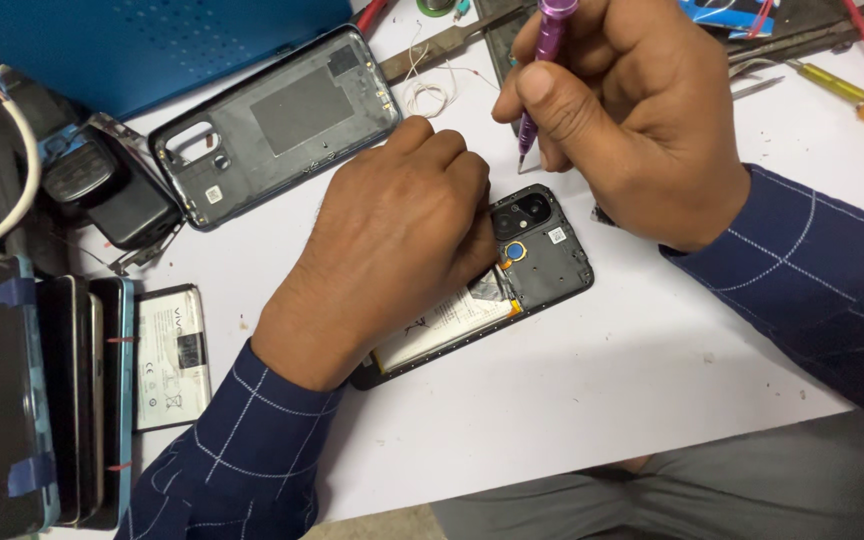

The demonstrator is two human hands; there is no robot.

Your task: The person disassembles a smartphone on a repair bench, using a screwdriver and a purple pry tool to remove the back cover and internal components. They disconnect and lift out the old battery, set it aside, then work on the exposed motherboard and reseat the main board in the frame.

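The left hand (392, 240) lies knuckles-up, fingers curled down over an opened black smartphone with its back cover off (512, 290), pinning it flat to the white desk (592, 400). The phone sits under and just beyond that hand, its camera end poking out past the fingertips toward the right hand (632, 120). The right hand is clenched around a slim purple metal screwdriver (549, 40), held upright like a pen, its tip hovering just above the phone's top edge near the camera module.

The phone looks light, thin and stiff, but fragile with its insides bare: a white battery (447, 322) and a small blue-ringed part show beside the left hand's fingers. It seems safest to hold by its frame edges, away from the exposed boards. The screwdriver is light and slick-looking, best gripped on its shaft.

Beyond the left hand's knuckles lies the removed dark grey plastic back cover (277, 120), inside face up. Off to that hand's outer side sit a loose white battery pack (172, 355) and a stack of other phones on edge (72, 400).

The left palm hides most of the phone's middle, so I cannot tell what the fingers press on. Whether the driver tip touches a screw is too fine to make out. The tools beyond the right hand are cut off by the frame.
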